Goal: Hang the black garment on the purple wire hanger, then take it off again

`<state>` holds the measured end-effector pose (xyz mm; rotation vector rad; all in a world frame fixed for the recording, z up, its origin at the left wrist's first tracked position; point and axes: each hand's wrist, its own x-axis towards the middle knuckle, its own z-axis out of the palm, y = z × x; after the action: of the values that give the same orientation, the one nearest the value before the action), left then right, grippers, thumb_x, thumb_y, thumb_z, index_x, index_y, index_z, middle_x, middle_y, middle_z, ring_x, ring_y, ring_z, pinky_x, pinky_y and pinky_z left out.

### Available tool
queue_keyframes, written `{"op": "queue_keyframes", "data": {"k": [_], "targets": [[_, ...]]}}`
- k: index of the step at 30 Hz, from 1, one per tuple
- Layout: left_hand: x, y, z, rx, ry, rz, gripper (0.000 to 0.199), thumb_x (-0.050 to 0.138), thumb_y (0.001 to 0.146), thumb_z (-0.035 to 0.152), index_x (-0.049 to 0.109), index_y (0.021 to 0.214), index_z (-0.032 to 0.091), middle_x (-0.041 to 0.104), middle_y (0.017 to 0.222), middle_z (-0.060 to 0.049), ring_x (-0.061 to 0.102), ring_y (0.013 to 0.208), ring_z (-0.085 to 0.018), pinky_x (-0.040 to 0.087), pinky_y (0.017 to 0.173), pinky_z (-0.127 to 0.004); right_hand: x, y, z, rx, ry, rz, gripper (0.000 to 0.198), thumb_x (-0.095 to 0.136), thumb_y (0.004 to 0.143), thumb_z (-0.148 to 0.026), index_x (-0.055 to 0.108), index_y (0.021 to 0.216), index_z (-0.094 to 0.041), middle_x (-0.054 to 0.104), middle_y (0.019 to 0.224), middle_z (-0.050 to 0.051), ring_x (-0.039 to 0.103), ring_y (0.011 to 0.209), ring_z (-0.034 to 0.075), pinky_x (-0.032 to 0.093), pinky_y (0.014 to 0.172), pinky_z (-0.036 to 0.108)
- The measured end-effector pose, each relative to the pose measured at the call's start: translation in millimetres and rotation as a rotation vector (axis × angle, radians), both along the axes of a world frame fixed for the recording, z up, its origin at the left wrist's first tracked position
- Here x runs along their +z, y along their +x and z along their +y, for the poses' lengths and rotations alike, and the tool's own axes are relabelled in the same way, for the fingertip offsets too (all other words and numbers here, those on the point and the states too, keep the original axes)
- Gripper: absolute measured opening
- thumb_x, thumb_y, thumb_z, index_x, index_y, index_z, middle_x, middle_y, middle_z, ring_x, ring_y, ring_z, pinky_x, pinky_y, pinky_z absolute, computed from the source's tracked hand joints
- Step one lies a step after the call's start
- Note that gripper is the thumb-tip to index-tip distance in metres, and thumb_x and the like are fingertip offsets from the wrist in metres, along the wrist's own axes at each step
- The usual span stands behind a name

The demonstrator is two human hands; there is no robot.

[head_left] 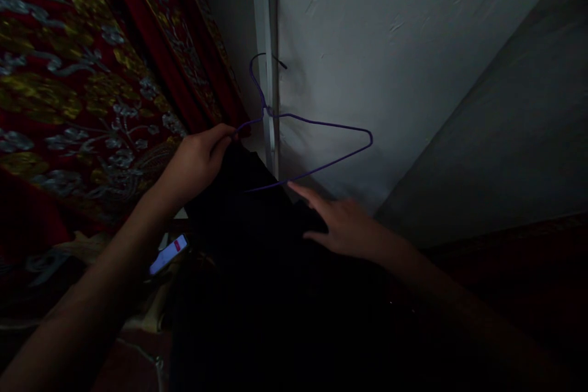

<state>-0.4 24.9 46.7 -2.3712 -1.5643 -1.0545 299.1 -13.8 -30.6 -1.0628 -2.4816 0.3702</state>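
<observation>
From my end I have the left hand (197, 156) with thumb and fingers pinched together on the upper edge of a black cloth (248, 220), right where the left arm of the purple wire hanger (328, 124) meets the fingertips. The right hand (349, 226) is spread, index finger stretched out and thumb well apart from it, the index tip at or just beside the hanger's lower bar; I cannot tell whether its other fingers touch the cloth (everything down there is nearly as dark as the cloth itself). The hanger sits in the middle of my view, its right end bare and its lower bar running left across the cloth until I lose it. Its hook shows on both sides of a pale upright strip (270, 24), though I cannot tell whether it hangs there. Behind is a grey wall (390, 61). On my left hangs red fabric (92, 82) worked in gold and silver floral embroidery, and below the left wrist a phone (168, 254) lies tilted, its screen lit.
</observation>
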Motion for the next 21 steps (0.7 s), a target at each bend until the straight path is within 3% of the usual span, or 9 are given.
{"op": "queue_keyframes", "data": {"k": [3, 7, 9, 11, 13, 16, 18, 21], "targets": [[8.0, -8, 5, 0.017, -0.046, 0.086, 0.033, 0.043, 0.097, 0.036, 0.068, 0.112, 0.021, 0.075, 0.097, -0.007, 0.069, 0.083, -0.025, 0.051, 0.079, -0.034, 7, 31, 5, -0.158, 0.092, 0.119, 0.084, 0.067, 0.081, -0.023, 0.034, 0.157, -0.027, 0.073, 0.111, 0.009, 0.071, 0.083, 0.024, 0.054, 0.073, 0.036], [19.7, -12, 5, -0.012, -0.125, 0.104, 0.030, 0.044, 0.096, 0.039, 0.069, 0.104, 0.024, 0.073, 0.091, -0.007, 0.066, 0.077, -0.025, 0.048, 0.072, -0.034, 32, 72, 25, -0.426, 0.231, 0.475, 0.080, 0.068, 0.077, -0.026, 0.042, 0.152, -0.016, 0.070, 0.088, 0.005, 0.065, 0.071, 0.020, 0.052, 0.066, 0.033], [22.9, -12, 4, -0.026, -0.162, 0.105, 0.030, 0.043, 0.096, 0.041, 0.068, 0.103, 0.025, 0.072, 0.090, -0.006, 0.065, 0.075, -0.024, 0.047, 0.069, -0.033, 47, 88, 37, -0.457, 0.187, 0.564, 0.065, 0.069, 0.075, -0.028, 0.058, 0.137, -0.014, 0.068, 0.081, 0.004, 0.062, 0.069, 0.018, 0.050, 0.063, 0.031], [22.3, -13, 3, -0.034, -0.184, 0.093, 0.032, 0.042, 0.096, 0.043, 0.067, 0.104, 0.024, 0.071, 0.088, -0.005, 0.064, 0.073, -0.023, 0.046, 0.067, -0.032, 60, 100, 47, -0.392, 0.083, 0.582, 0.037, 0.072, 0.073, -0.030, 0.073, 0.107, -0.015, 0.067, 0.078, 0.004, 0.061, 0.069, 0.016, 0.048, 0.064, 0.029], [17.3, -14, 4, -0.041, -0.187, 0.050, 0.034, 0.041, 0.097, 0.044, 0.066, 0.107, 0.023, 0.070, 0.087, -0.004, 0.062, 0.073, -0.022, 0.046, 0.068, -0.031, 70, 106, 51, -0.290, -0.060, 0.589, 0.020, 0.074, 0.072, -0.033, 0.073, 0.082, -0.016, 0.066, 0.074, 0.002, 0.060, 0.068, 0.014, 0.046, 0.062, 0.026], [5.6, -18, 7, -0.059, -0.157, -0.063, 0.036, 0.041, 0.098, 0.046, 0.062, 0.115, 0.022, 0.069, 0.096, -0.004, 0.062, 0.082, -0.021, 0.047, 0.073, -0.030, 82, 104, 48, -0.206, -0.280, 0.599, 0.026, 0.080, 0.069, -0.040, 0.068, 0.068, -0.017, 0.061, 0.062, -0.001, 0.054, 0.056, 0.011, 0.040, 0.051, 0.023], [-1.4, -21, 10, -0.054, -0.114, -0.138, 0.036, 0.041, 0.099, 0.047, 0.061, 0.114, 0.022, 0.067, 0.101, -0.005, 0.061, 0.088, -0.021, 0.047, 0.076, -0.030, 89, 96, 44, -0.172, -0.344, 0.585, 0.038, 0.085, 0.065, -0.048, 0.062, 0.060, -0.017, 0.054, 0.054, -0.003, 0.047, 0.049, 0.009, 0.035, 0.045, 0.021], [-8.4, -25, 13, 0.008, -0.095, -0.223, 0.039, 0.040, 0.099, 0.052, 0.060, 0.091, 0.019, 0.061, 0.083, -0.003, 0.056, 0.076, -0.019, 0.044, 0.068, -0.029, 98, 75, 39, -0.120, -0.372, 0.639, 0.063, 0.075, 0.063, -0.077, 0.056, 0.055, -0.018, 0.048, 0.049, -0.003, 0.044, 0.043, 0.008, 0.035, 0.040, 0.021]]}}
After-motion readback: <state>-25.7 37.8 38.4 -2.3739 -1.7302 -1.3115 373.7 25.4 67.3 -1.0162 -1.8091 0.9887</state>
